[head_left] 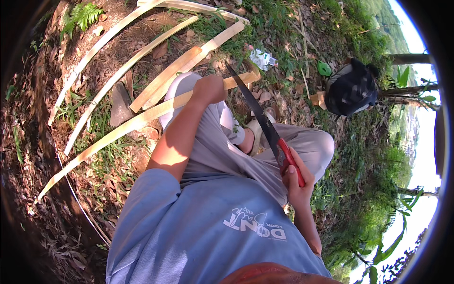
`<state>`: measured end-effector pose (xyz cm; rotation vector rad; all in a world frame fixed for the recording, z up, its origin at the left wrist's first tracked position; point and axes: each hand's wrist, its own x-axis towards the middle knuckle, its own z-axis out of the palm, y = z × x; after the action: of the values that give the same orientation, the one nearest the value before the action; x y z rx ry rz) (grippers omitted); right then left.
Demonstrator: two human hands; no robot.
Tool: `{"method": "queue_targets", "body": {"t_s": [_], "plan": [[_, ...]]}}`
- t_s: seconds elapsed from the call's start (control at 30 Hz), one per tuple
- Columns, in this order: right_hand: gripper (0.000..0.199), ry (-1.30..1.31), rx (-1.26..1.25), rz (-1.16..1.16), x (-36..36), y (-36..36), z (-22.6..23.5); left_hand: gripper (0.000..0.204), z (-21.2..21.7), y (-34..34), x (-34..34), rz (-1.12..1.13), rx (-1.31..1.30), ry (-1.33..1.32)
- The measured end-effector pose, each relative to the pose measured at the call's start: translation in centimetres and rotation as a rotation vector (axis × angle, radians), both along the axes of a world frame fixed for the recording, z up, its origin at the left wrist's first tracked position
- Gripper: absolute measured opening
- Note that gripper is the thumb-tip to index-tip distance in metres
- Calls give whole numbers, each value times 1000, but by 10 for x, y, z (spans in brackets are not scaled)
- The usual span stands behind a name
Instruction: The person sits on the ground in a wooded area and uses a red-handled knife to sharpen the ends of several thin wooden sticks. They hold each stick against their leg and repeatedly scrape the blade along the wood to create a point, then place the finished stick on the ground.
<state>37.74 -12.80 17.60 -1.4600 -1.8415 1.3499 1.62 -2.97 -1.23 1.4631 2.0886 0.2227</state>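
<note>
A: Here, the person's right hand (298,177) is wrapped tight around the red handle of a long knife (257,116). Which way does the blade run?

B: Its long axis rises from the handle at lower right toward upper left. The dark, narrow blade passes over the grey-trousered knees, and its tip ends just above the long bamboo strip (142,118), near that strip's right end.

A: And the left hand (208,89)?

B: It is curled shut on the same strip, gripping it above the left knee. The strip's long axis runs from the cut end at upper right, beside the blade tip, down to lower left, where it tapers out over the ground. It appears curved toward the rim of the view.

A: What lies around it?

B: Several more split bamboo strips (156,42) lie roughly parallel on the bare soil (109,61), which is strewn with dry leaves and patches of grass. A flat dark stone (120,104) lies between two strips. A black bag (352,87) rests well apart at upper right, and a crumpled white wrapper (262,57) lies near the strip ends.

A: The setting?

B: Outdoors: a grassy slope, tree trunks at right and bright sky beyond.
</note>
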Motion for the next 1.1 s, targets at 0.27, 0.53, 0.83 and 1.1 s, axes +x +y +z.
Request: {"method": "queue_targets", "body": {"t_s": [0.27,0.53,0.83,1.1], "plan": [[43,-135,128,136,-25,21,31,24,-2,-11,1,-21,145,57],[39,248,299,47,-179,129,-145,28,-14,-11,8,-39,221,121],[42,175,134,26,-147,102,-123,30,-9,-3,-7,9,50,4],[43,-65,-26,-22,-31,7,16,15,-12,-19,16,72,339,120]]}}
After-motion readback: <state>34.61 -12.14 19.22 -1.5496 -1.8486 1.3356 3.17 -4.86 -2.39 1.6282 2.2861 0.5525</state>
